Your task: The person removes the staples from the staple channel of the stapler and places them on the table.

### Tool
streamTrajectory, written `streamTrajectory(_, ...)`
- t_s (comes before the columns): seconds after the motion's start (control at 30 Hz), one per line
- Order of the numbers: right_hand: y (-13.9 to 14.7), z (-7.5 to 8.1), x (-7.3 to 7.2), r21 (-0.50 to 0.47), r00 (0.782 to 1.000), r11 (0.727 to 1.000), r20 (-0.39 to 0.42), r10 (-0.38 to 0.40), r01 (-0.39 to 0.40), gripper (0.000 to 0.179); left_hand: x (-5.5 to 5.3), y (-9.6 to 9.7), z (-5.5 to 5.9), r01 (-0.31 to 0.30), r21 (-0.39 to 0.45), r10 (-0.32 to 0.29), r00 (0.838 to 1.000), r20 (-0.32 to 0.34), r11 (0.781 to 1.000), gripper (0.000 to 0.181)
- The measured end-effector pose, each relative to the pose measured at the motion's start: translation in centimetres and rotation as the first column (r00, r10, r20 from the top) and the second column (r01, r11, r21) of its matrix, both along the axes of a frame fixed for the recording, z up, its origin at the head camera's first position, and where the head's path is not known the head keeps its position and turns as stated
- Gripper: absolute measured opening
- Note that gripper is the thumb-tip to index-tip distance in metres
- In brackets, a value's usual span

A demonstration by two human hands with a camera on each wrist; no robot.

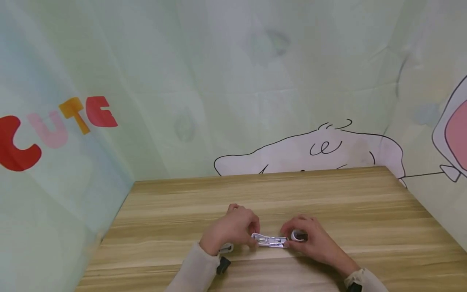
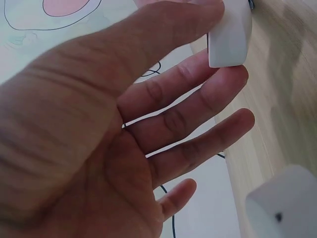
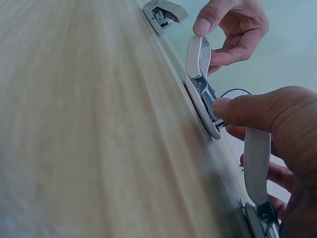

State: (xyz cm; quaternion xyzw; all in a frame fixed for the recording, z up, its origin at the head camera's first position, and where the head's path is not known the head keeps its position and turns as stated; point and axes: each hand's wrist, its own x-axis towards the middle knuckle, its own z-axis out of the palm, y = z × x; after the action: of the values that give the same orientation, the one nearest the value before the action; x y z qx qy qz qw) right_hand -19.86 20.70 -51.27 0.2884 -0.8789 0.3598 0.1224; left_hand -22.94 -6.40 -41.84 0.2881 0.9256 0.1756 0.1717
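A small white stapler (image 1: 270,241) with a bare metal channel lies stretched out between both hands. My left hand (image 1: 233,229) pinches its left end between thumb and fingertips; the other fingers spread loosely in the left wrist view. At the opposite end, my right hand (image 1: 315,241) holds the metal part (image 3: 210,99) with thumb and index finger. A second white stapler (image 3: 163,14) rests beyond, close to the left wrist. Beside the right palm stands a third one (image 3: 257,166), its white arm raised; the hand partly covers it.
The wood-grain table (image 1: 175,211) runs back to a pale printed cloth (image 1: 219,81) behind it and at both sides. Dark devices, one a black block (image 1: 223,265), are strapped at the cuffs.
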Motion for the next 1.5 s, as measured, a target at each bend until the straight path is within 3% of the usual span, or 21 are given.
streamTrajectory(0.13, -0.2, 0.2, 0.1, 0.062, 0.996, 0.998, -0.076, 0.036, -0.032, 0.035, 0.0, 0.1, -0.1, 0.013, -0.004, -0.013, 1.000, -0.009, 1.000, 0.022)
streamTrajectory(0.3, -0.6, 0.7, 0.2, 0.168, 0.986, 0.986, -0.159, 0.043, -0.016, 0.030, -0.1, 0.1, -0.1, 0.013, -0.002, -0.013, 1.000, -0.002, 1.000, 0.022)
streamTrajectory(0.43, -0.9, 1.2, 0.4, 0.257, 0.985, 0.967, -0.168, 0.042, 0.002, 0.026, 0.0, 0.1, 0.0, 0.012, 0.004, -0.012, 1.000, -0.003, 1.000, 0.022)
streamTrajectory(0.57, -0.9, 1.4, 0.5, 0.279, 0.986, 0.960, -0.158, 0.045, 0.001, 0.024, 0.0, 0.1, 0.0, 0.017, 0.006, -0.017, 1.000, -0.011, 1.000, 0.021)
streamTrajectory(1.07, -0.8, 1.2, 0.1, 0.088, 0.958, 0.995, -0.280, 0.069, -0.046, 0.035, -0.1, 0.3, -0.1, 0.030, 0.014, -0.030, 1.000, -0.009, 0.999, 0.019)
streamTrajectory(1.5, -0.8, 1.9, 0.3, -0.125, 0.974, 0.988, -0.218, 0.059, -0.088, 0.040, 0.0, 0.4, -0.2, 0.033, 0.017, -0.033, 0.999, -0.020, 0.999, 0.020)
